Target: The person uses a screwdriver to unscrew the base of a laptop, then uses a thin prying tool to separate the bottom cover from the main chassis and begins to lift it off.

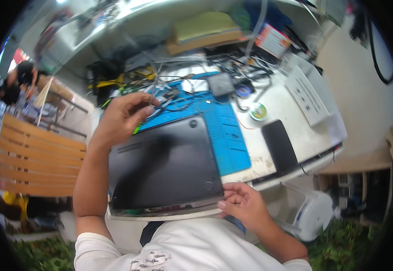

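Note:
A black laptop (169,162) lies with its underside up on the near part of the bench, partly over a blue work mat (230,140). Above its far left part, my left hand (126,115) is closed in a pinch. A thin item seems to rise from those fingertips, but blur hides what it is. At the near right corner of the laptop, my right hand (246,205) has its thumb and fingers closed on the edge. A dark phone (280,147) lies to the right of the mat.
Tangled cables (255,67) and tools crowd the back of the bench. A grey block (221,84), a round green-rimmed tin (258,111) and a white box (307,95) stand further right. A slatted wooden bench (40,156) is at left, a white stool (313,216) below right.

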A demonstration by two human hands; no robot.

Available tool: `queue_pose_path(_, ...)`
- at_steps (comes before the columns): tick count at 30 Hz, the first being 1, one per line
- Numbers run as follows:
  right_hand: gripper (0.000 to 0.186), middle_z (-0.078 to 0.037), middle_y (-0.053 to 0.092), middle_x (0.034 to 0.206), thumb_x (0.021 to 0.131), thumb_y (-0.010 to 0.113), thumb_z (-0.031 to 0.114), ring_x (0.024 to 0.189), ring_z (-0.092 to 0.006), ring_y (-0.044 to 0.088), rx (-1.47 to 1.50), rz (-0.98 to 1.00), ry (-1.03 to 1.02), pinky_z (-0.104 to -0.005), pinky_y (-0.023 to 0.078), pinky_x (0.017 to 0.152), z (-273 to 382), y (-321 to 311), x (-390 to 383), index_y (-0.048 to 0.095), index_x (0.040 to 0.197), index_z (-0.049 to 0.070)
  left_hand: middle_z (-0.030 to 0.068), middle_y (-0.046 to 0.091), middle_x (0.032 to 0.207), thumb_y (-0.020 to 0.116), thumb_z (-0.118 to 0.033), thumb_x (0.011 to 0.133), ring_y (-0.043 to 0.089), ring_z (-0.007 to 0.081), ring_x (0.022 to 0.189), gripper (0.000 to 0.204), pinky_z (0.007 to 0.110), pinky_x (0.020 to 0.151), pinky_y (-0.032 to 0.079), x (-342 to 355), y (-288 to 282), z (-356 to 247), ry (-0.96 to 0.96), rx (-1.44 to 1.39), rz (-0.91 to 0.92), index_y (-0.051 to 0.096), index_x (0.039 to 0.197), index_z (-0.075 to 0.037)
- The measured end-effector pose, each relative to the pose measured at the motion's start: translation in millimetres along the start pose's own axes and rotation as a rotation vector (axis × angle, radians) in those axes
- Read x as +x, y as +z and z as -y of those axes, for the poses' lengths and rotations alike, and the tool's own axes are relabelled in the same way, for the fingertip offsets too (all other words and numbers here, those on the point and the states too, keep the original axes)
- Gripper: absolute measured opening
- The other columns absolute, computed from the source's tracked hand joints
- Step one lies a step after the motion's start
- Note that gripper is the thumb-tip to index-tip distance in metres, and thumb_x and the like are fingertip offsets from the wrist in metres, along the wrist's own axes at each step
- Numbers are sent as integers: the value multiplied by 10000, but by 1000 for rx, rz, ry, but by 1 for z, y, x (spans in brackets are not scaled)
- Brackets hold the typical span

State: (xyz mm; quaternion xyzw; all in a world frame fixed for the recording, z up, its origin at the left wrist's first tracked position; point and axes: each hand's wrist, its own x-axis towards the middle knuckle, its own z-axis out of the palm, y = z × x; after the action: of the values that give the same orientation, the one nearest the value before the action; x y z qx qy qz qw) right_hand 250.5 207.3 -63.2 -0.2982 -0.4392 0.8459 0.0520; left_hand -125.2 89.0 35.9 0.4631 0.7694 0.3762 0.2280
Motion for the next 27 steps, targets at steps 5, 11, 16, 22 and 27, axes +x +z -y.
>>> queue_pose_path(5, 595, -122, 537, 1223, 980, 764, -47, 898, -182, 716, 126, -27, 78, -443, 718, 800, 5, -1, -5, 468, 1493, -102, 85, 695, 890, 829, -127, 952, 671, 238, 830, 171, 363, 771, 532, -61, -69, 62, 14, 547, -115, 823, 1107, -55)
queue_pose_path(11, 639, -153, 573, 1308, 988, 738, 16, 811, -223, 715, 160, -50, 111, -531, 712, 699, 16, 1, -15, 431, 1542, -69, 104, 738, 963, 857, -206, 911, 719, 327, 944, 218, 438, 832, 562, -85, -64, 91, -43, 718, -33, 849, 1098, -95)
queue_pose_path(16, 623, -135, 646, 1294, 1025, 725, 168, 790, -247, 713, 104, -134, 92, -549, 691, 630, 16, 7, -20, 450, 1545, -35, 148, 747, 1095, 858, -193, 909, 715, 356, 1027, 328, 445, 922, 561, -52, -56, 98, 54, 498, -208, 801, 1210, -76)
queue_pose_path(22, 796, -155, 570, 1272, 1029, 762, 256, 816, -215, 692, 152, -59, 106, -486, 672, 628, 22, 13, -16, 328, 1599, -91, 175, 704, 1283, 842, -107, 892, 680, 392, 1205, 545, 448, 1035, 541, -5, -44, 117, 65, 705, -223, 677, 1408, -54)
queue_pose_path(27, 797, -133, 528, 1257, 1043, 750, 261, 820, -211, 691, 194, -22, 98, -465, 672, 627, 17, 10, -17, 308, 1614, -76, 145, 701, 1248, 821, -32, 844, 684, 378, 1184, 416, 450, 1005, 550, -14, -57, 84, 150, 756, -285, 733, 1250, -21)
